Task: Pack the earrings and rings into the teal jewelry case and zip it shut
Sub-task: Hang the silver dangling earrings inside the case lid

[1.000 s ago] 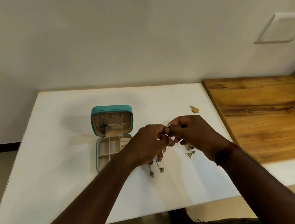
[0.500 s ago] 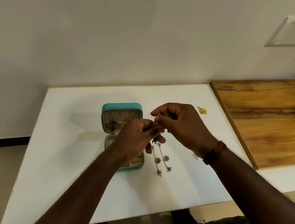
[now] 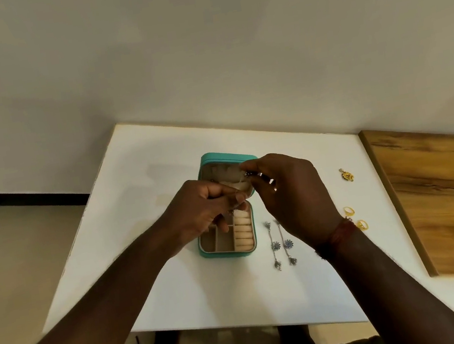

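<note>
The case (image 3: pixel 227 255) is set open at the middle of the table (image 3: pixel 147 203), with its lid (image 3: pixel 227 156) stood upright on the 12 o'clock side and the beige lining turned toward the viewer. The tray is divided into small compartments, and a column of ring rolls (image 3: pixel 243 230) is seen along its 3 o'clock edge.

A small earring (image 3: pixel 246 174) is pinched between the thumb and fingertips of the right hand (image 3: pixel 289 191) and is held against the lining at the lid's 3 o'clock side. A red band (image 3: pixel 342 232) is worn on that wrist. The left hand (image 3: pixel 205 211) is held over the tray at its 12 o'clock end, with fingers curled and thumb pressed to forefinger. Whether anything is held between them cannot be told.

Two drop earrings (image 3: pixel 282 245) are laid side by side on the table, just beside the case at its 3 o'clock. Two rings (image 3: pixel 349 211) are laid further toward 3 o'clock, partly hidden by the right wrist. A gold piece (image 3: pixel 347 175) is laid at 12 o'clock from the rings, apart from them. A board (image 3: pixel 449 194) is seen beside the table's 3 o'clock edge.
</note>
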